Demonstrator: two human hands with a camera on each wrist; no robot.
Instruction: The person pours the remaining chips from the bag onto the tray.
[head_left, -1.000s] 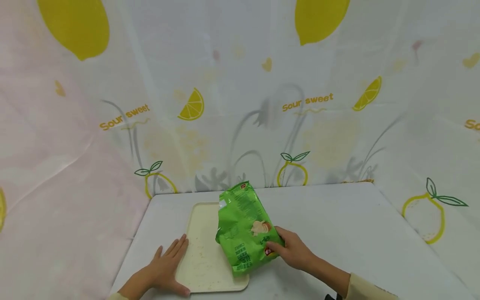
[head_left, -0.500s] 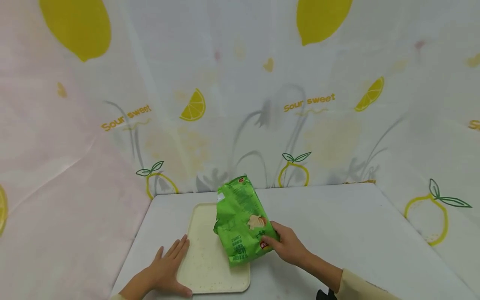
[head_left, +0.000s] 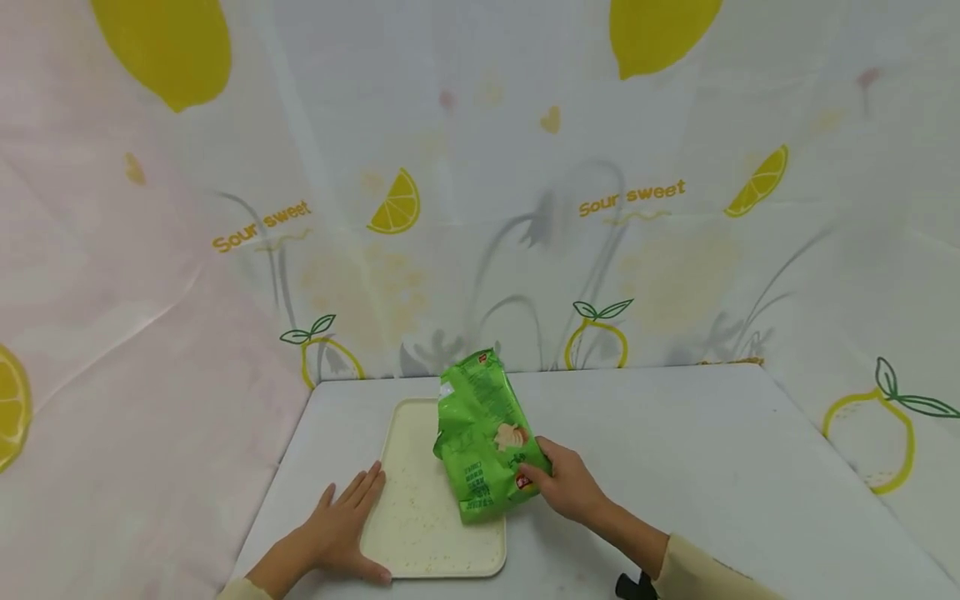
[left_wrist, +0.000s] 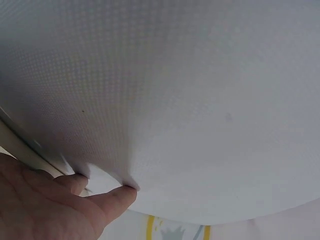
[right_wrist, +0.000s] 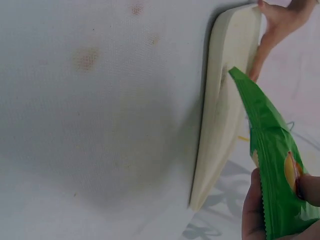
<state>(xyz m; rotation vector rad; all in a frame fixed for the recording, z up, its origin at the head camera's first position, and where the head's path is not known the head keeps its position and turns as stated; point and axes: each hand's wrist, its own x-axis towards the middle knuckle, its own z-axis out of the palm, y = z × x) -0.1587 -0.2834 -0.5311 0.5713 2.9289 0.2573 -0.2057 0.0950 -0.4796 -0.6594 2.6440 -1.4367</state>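
Note:
A green snack bag [head_left: 480, 450] with printed text hangs tilted over the right part of a cream tray [head_left: 420, 533]. My right hand [head_left: 572, 485] pinches the bag by its lower right edge, thumb on the printed face. The right wrist view shows the green bag [right_wrist: 272, 150] held between thumb and fingers, with the tray [right_wrist: 217, 125] beyond it. My left hand [head_left: 341, 525] rests spread along the tray's left edge, its thumb at the near left corner. In the left wrist view, fingertips [left_wrist: 122, 195] of that hand touch the white tabletop. Small crumbs dot the tray.
The white table [head_left: 675, 467] extends to the right of the tray. A lemon-printed cloth [head_left: 495, 208] stands behind it and along both sides. Faint stains [right_wrist: 86, 57] mark the tabletop. A black object [head_left: 636, 587] sits by the right sleeve.
My right hand has drawn the bag slightly up and away from the tray's near edge. The left hand has stayed at the tray's edge. The head view has shifted slightly.

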